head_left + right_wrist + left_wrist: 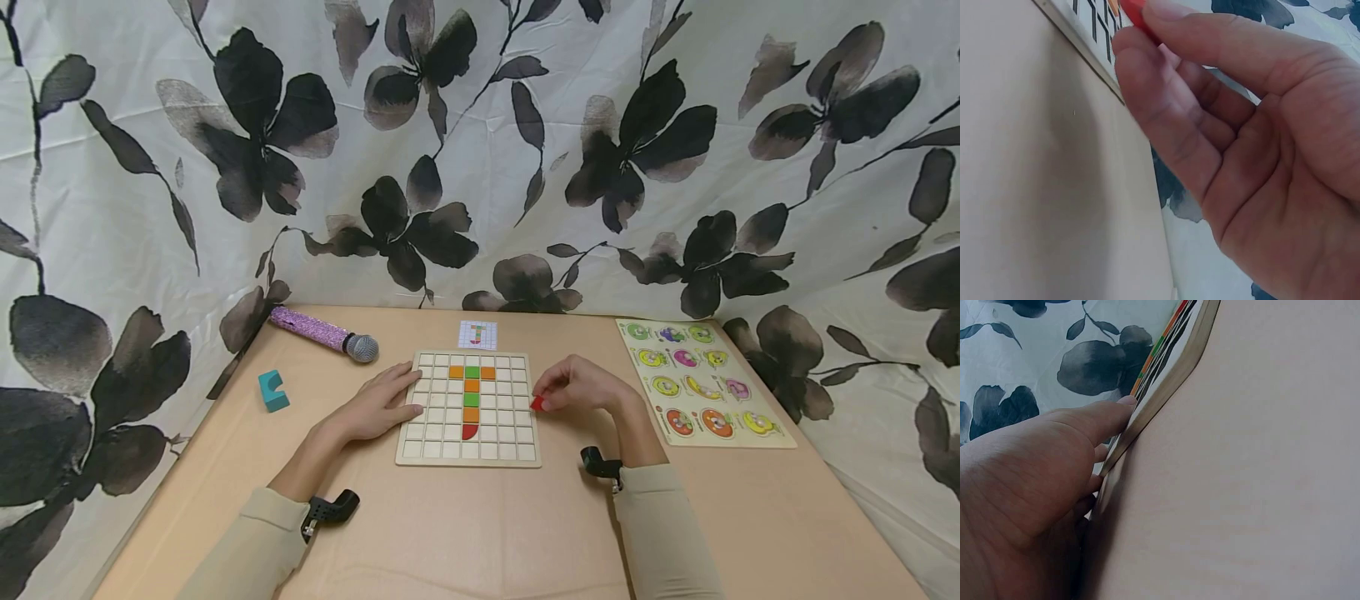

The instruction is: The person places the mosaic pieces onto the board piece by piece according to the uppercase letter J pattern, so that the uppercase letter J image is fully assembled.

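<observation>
A white grid board (435,450) lies mid-table. Orange and green square tiles (472,386) form a T on it, with a red rounded tile (469,432) at the foot of the stem. Along the board's left edge rests my left hand (378,402), its fingers fairly straight; in the left wrist view the thumb (1113,419) touches the board's rim. Just off the right edge, my right hand (585,387) pinches a small red tile (537,403) between thumb and fingertips. The right wrist view shows part of this red tile, its full outline covered by the fingers.
Behind the board lies a small pattern card (477,335) with a similar T. A glittery purple microphone (322,332) and a teal notched block (273,392) lie at left. A sheet of cartoon fruit pictures (705,383) is at right. Floral cloth (525,167) hangs behind the table.
</observation>
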`<state>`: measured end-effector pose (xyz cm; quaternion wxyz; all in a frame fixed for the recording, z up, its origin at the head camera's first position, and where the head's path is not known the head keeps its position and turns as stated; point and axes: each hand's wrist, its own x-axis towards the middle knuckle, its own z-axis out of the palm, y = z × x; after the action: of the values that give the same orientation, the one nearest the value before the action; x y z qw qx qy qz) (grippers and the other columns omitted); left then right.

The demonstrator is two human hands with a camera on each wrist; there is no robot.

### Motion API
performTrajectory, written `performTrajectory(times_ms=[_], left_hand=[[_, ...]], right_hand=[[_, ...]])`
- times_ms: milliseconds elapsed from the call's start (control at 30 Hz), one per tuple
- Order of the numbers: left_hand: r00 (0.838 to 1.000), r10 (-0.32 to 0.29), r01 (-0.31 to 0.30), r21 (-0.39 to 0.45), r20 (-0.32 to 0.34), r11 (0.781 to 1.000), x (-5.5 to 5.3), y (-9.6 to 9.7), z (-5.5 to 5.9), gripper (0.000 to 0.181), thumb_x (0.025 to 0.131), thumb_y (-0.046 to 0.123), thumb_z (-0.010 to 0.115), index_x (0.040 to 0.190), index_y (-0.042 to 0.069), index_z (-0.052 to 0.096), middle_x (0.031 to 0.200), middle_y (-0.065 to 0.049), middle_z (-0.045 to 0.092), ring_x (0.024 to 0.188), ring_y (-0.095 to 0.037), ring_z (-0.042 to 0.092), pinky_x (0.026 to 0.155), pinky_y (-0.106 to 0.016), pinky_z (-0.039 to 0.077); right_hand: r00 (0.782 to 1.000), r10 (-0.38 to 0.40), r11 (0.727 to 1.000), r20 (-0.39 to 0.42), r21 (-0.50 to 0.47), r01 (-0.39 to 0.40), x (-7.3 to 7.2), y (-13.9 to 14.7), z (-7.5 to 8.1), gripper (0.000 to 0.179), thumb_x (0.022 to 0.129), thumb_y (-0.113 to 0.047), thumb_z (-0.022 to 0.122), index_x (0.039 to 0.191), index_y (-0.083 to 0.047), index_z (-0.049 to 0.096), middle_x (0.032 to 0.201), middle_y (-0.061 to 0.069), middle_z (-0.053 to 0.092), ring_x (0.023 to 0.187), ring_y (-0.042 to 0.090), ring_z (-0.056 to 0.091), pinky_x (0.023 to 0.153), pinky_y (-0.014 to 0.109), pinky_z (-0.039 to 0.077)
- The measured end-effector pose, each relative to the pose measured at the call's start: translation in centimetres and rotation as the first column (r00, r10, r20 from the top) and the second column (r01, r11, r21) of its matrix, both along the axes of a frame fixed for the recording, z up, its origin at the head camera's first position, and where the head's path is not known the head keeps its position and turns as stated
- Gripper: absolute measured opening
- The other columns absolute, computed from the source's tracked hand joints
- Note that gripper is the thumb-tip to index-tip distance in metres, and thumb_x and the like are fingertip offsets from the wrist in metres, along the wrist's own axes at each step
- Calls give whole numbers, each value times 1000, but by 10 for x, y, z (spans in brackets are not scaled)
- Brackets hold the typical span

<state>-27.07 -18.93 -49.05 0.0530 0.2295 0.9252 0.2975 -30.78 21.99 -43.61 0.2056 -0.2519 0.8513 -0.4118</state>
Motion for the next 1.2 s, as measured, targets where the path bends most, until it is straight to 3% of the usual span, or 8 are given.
performTrajectory(times_ms=[600,833,1200], left_hand=[[1000,2,-2,-2,7,1000,-1,0,-1,73,102,43,65,161,9,39,172,-19,22,160,-43,17,127,-65,15],[1000,4,-4,1,7,1000,-1,0,-1,73,102,43,65,161,9,39,172,-19,22,160,-43,17,128,-65,15],[1000,4,-4,-1,11,1000,-1,0,-1,73,102,43,65,161,9,39,173,-19,22,160,-43,17,128,-65,15]], right_hand=[[999,-18,1000,-37,-14,18,5,-18,4,22,86,-1,82,106,-11,82,94,6,76,84,22,62,74,26,53],[996,-28,999,-89,-20,27,6,-30,1,19,88,-4,81,104,-13,82,95,5,77,85,21,64,75,25,55],[997,-40,997,-72,-64,36,7,-48,-3,17,87,-6,84,103,-9,81,91,4,76,80,20,66,74,22,57]])
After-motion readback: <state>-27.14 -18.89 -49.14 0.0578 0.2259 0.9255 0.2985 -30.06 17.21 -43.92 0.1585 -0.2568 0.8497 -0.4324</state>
